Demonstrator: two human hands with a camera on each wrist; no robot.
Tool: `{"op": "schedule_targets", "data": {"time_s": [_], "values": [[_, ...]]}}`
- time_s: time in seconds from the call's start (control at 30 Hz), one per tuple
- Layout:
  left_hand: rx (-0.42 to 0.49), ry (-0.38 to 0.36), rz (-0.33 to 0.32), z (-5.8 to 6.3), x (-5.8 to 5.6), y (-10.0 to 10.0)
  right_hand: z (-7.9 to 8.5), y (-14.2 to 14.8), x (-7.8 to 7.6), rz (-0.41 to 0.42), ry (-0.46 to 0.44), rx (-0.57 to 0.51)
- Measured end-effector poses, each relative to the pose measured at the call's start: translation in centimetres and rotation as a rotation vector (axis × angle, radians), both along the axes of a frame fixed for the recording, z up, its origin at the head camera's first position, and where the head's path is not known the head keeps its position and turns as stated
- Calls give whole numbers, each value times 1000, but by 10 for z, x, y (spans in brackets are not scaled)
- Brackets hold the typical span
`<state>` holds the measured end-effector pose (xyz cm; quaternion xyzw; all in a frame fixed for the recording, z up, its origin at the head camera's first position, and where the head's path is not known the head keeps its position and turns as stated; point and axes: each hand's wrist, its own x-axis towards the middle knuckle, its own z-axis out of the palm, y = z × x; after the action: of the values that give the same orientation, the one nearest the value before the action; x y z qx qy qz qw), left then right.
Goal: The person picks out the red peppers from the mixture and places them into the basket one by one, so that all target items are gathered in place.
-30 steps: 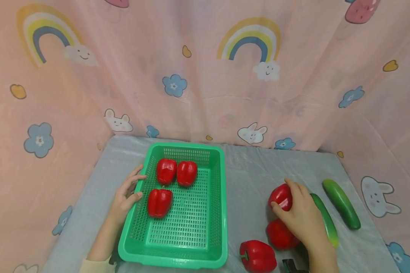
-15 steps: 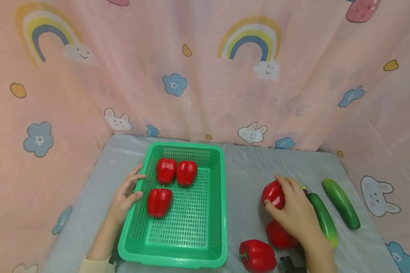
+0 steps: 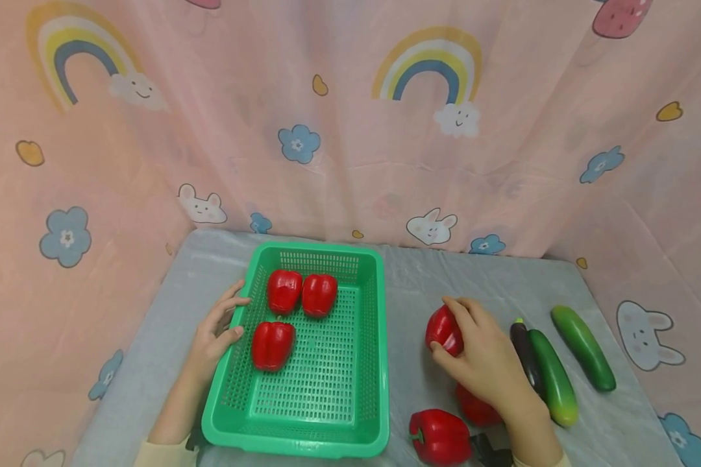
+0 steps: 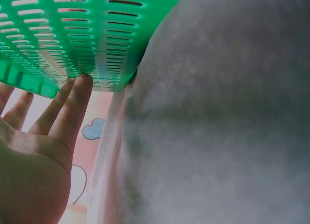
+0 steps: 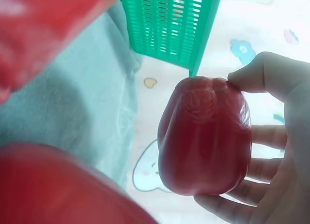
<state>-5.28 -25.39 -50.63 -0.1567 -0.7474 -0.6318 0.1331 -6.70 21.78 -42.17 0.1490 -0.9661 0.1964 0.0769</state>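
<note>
A red bell pepper (image 5: pixel 206 137) is pinched between the thumb and fingers of my right hand (image 3: pixel 481 353), right of the green basket. In the right wrist view the fingers wrap one side of it. My left hand (image 3: pixel 213 340) stands at the left side of the green basket (image 3: pixel 383 344); in the left wrist view its extended fingers (image 4: pixel 72 110) touch the slotted outer wall. Inside the basket lie a front red pepper (image 3: pixel 272 346) and two more at the back. Another red pepper (image 3: pixel 441 436) lies near the table's front edge, and one behind it (image 3: pixel 476 405) is partly hidden by my right wrist.
To the right lie a dark eggplant (image 3: pixel 526 357), a green cucumber-like vegetable (image 3: pixel 553 379) beside it and a second one (image 3: pixel 584 347) farther right. A pink patterned curtain (image 3: pixel 350 188) hangs behind the grey-covered table (image 3: pixel 420 279).
My right hand has moved left with the red bell pepper, toward the basket, uncovering the eggplant. The left hand and the basket have stayed put.
</note>
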Motion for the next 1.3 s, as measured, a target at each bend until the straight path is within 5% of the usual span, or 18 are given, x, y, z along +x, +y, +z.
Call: {"op": "schedule_targets", "data": {"time_s": [0.87,1.3], "values": [[-25,-21,3,1,0,-1,3,-13,-5,179,190,-10],[-7,-18,21,-2,-1,0,15,-29,-6,228,179,-16]]}}
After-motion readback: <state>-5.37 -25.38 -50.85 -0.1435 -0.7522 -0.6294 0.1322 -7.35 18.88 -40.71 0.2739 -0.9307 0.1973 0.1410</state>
